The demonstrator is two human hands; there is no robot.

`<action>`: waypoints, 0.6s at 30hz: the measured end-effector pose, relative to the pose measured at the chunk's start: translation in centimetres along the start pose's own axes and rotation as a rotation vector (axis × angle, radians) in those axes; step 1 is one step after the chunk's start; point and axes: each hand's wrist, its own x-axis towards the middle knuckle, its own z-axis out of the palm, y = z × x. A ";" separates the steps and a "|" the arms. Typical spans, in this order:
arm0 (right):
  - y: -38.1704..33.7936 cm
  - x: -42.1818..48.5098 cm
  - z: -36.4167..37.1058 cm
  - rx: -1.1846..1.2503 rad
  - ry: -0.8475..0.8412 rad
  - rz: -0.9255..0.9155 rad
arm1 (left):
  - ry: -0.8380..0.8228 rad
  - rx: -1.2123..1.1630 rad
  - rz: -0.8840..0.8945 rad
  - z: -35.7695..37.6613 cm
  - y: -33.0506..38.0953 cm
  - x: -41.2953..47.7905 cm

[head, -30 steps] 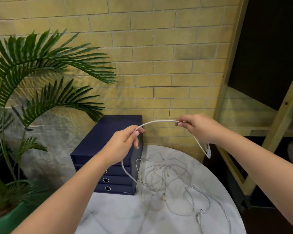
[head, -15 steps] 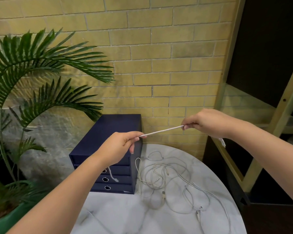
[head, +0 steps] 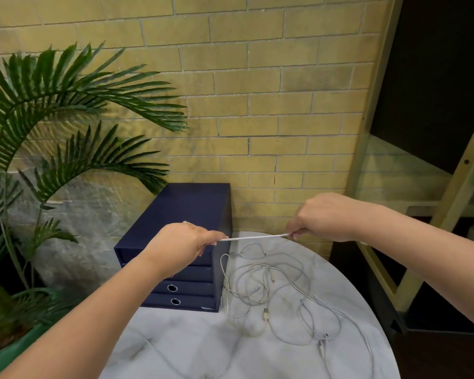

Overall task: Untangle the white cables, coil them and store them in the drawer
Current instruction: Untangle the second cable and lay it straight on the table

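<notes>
Wide marble counter fills the lower view, and at its eleven o'clock sits the navy drawer unit, every drawer looking closed, so storage is not yet on. At three o'clock of that unit the tangle of white cables sprawls over the counter, loops lying on loops, one strand standing just beside the unit's side wall. Up above the pile, both hands are busy: the left hand pinches one end of a short run, and the right hand, at its three o'clock, pinches the other, fingers curled on it. The held cable is drawn straight and taut between them, clear of the heap. Where its free ends hang, I cannot tell. My read on the handling: this is light, limp, thin stuff with a smooth sheath, likely to slide through a loose pinch and spring back out of a coil. Hard pulling would probably cinch knots tighter. Better to grip close behind a connector, like the small plug at the tangle's six o'clock, and thread it back through the loops.
</notes>
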 end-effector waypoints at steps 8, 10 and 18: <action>0.7 -0.1 -0.7 0.387 -0.009 0.117 | -0.115 -0.336 -0.287 -1.0 1.9 0.7; 0.4 0.3 -0.9 0.452 -0.005 0.128 | -0.112 -0.528 -0.302 -1.2 3.1 1.3; -0.5 0.4 -0.9 0.453 0.000 0.162 | 0.185 -0.785 -0.378 -2.9 6.4 4.1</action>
